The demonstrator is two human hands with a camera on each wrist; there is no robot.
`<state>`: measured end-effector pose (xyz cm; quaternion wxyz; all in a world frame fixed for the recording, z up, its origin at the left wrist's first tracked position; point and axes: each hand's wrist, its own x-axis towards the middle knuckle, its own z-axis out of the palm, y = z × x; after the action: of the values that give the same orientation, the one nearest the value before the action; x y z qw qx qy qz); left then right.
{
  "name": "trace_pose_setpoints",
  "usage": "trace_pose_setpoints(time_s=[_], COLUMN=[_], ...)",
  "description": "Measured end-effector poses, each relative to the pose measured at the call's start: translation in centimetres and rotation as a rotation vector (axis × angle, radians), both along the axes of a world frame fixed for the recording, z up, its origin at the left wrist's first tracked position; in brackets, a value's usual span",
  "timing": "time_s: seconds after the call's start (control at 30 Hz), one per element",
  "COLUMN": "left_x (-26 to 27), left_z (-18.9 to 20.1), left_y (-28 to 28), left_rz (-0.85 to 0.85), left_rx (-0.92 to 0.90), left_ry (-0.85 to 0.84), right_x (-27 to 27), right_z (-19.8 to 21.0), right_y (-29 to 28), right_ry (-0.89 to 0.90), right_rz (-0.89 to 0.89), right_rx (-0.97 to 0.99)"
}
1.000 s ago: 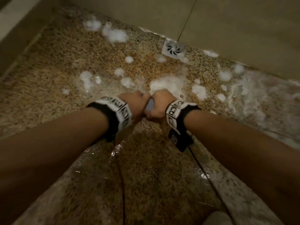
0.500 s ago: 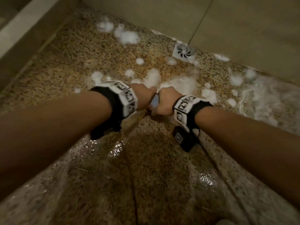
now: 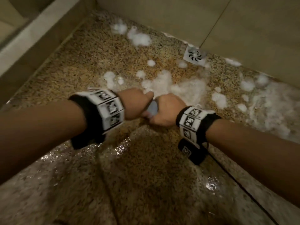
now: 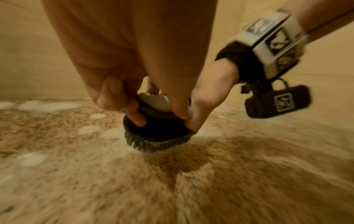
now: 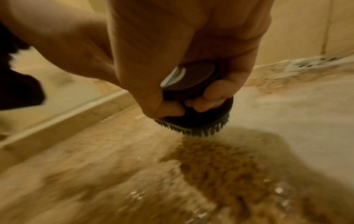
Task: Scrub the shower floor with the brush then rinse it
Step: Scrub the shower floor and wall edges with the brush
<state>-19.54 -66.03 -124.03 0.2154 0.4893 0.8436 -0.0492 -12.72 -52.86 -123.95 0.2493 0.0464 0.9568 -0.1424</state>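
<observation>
Head view: wet speckled floor (image 3: 90, 65), foam (image 3: 162, 83) between hands and drain (image 3: 195, 56); left hand (image 3: 134, 103) and right hand (image 3: 167, 111) both clench the brush (image 4: 157, 134); keep bristles flat, work foam toward the drain.

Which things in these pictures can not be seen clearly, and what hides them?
- Round black scrubbing brush: in the head view, left hand and right hand cover most of it.
- Bristle tips: wrist views, blurred by motion.
- White square floor drain: right wrist view, cut by the edge.
- Speckled granite shower floor: white foam covers parts.
</observation>
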Motion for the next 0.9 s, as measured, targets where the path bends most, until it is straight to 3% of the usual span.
trace_pose_setpoints(time_s=[0.17, 0.27, 0.37, 0.47, 0.57, 0.6, 0.7, 0.77, 0.83, 0.9], left_x=[2.7, 2.6, 1.4, -1.9, -4.8, -5.2, -3.2, -0.2, 1.7, 1.4], left_z=[-0.7, -1.3, -1.7, -1.4, -0.3, 0.1, 0.4, -0.3, -1.5, -1.8], left_y=[-6.2, -7.9, -7.7, -4.7, -2.4, -2.3, -3.3, -3.9, -4.0, -3.6], left_rz=[-0.118, -0.093, -0.085, -0.011, -0.016, -0.015, -0.038, -0.055, -0.057, -0.034], left_rx=[-0.300, -0.282, -0.183, -0.081, 0.025, 0.050, 0.021, -0.109, -0.156, -0.102], left_ry=[-0.200, -0.259, -0.199, -0.036, 0.155, 0.153, -0.070, -0.272, -0.370, -0.330], right_x=[2.7, 2.2, 1.0, -2.3, -5.3, -5.4, -2.6, -0.2, 1.3, 0.8], right_z=[-2.1, -2.9, -2.8, -3.2, -2.0, -1.3, 0.1, -1.2, -2.5, -2.4], right_y=[-6.9, -8.1, -6.8, -4.8, -2.6, -2.1, -2.2, -3.5, -4.3, -3.3], right_ry=[-0.236, -0.256, -0.269, -0.150, 0.061, 0.085, -0.142, -0.343, -0.387, -0.331], right_rz=[0.248, 0.314, 0.224, -0.083, -0.058, -0.055, -0.086, 0.061, 0.213, 0.180], right_rx=[-0.139, -0.215, -0.256, -0.279, -0.018, -0.015, -0.227, -0.192, -0.084, -0.070])
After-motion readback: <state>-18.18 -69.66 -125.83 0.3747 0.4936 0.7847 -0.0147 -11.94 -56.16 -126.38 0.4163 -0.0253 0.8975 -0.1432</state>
